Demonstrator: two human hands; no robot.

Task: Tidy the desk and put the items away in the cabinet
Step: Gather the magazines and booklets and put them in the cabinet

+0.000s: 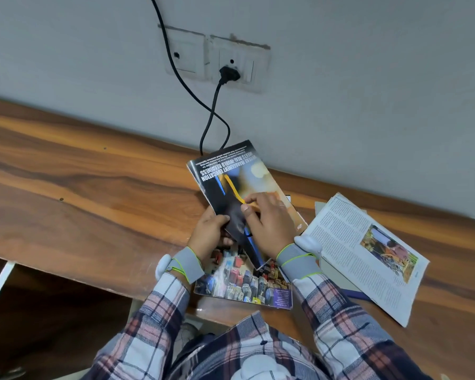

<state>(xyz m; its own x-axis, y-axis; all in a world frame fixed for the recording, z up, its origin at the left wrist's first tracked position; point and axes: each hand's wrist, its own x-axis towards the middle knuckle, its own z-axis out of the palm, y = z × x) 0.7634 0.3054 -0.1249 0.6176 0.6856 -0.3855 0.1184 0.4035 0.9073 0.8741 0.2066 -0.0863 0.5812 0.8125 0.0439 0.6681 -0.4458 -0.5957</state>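
Biggest risk I can see: the dark magazine (231, 182) has its far corner right by the black cable (211, 116), so swinging it carelessly could snag that. The luggage-cover magazine (244, 283) under its near end also pokes past the desk (93, 187) edge and could get knocked off. The dark magazine is tilted up off the desk. Both hands are clamped on it: the left hand (207, 229) grips the near-left edge, thumb on top, and the right hand (269, 223) curls over the cover, thumb pressing. An open magazine (362, 250) lies just right of it.
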